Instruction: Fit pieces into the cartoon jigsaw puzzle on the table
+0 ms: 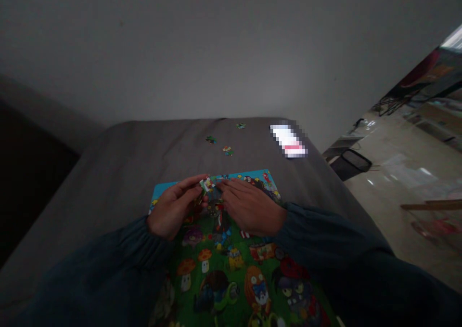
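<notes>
My left hand (pixel 173 208) pinches a small light-coloured puzzle piece (pixel 207 185) between thumb and fingers, above the upper part of a jigsaw puzzle (pixel 212 245). Cartoon figures on a green ground cover the puzzle, which has a blue band along its far edge. Stretched out over the puzzle's upper right, my right hand (pixel 251 206) has its fingertips close to that piece. Whether they touch it I cannot tell. Both hands hide parts of the picture beneath them.
Beyond the puzzle, three loose pieces (pixel 227 150) lie on the grey cloth surface (pixel 144 149). A lit phone (pixel 288 140) rests near the far right edge. Behind stands a pale wall (pixel 202 52). To the right, the tiled floor (pixel 393 182) lies lower.
</notes>
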Tool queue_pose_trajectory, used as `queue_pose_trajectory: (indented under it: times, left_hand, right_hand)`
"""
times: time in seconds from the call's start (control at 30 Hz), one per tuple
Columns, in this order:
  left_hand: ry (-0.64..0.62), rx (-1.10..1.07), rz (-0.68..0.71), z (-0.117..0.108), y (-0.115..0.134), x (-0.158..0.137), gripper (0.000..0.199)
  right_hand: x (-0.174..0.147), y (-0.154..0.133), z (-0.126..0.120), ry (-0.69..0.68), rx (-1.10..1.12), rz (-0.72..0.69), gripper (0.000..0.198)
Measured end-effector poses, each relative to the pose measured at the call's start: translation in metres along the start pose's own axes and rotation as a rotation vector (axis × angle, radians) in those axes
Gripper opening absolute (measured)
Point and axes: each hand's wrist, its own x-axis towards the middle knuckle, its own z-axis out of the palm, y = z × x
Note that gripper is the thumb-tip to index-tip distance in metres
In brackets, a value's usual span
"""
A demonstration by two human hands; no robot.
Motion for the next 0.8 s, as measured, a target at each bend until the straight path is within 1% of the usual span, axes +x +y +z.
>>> queue_pose_trajectory:
  times: [0.17,0.27,0.43,0.53,0.7,0.8]
  left_hand:
    - [-0.020,0.029,-0.006,-0.0019,-0.0006,0.0017,0.050]
    - [-0.027,0.037,0.003,-0.0034,-0.0025,0.0030,0.050]
    - [-0.026,0.049,0.010,-0.0038,-0.0032,0.0016,0.048]
    - [-0.022,0.053,0.009,-0.0029,-0.0018,0.0007,0.048]
    - [-0.016,0.060,0.005,-0.0020,-0.0008,0.0008,0.048]
    - [-0.021,0.049,0.007,-0.0024,-0.0016,0.0014,0.046]
  right_hand:
    - [-0.0003,-0.0043,-0.0047,-0.001,-0.002,-0.002,0.030]
    - [-0.0002,-0.0079,-0.0078,-0.031,-0.043,-0.010,0.032]
    - [-0.0012,-0.0086,-0.0077,-0.076,-0.093,-0.002,0.030]
    - [-0.0023,-0.0067,-0.0053,-0.060,-0.064,0.025,0.032]
    - [-0.0016,-0.0060,-0.0056,-0.060,0.025,0.052,0.031]
    - [-0.0002,-0.0048,-0.0064,-0.042,0.102,0.091,0.032]
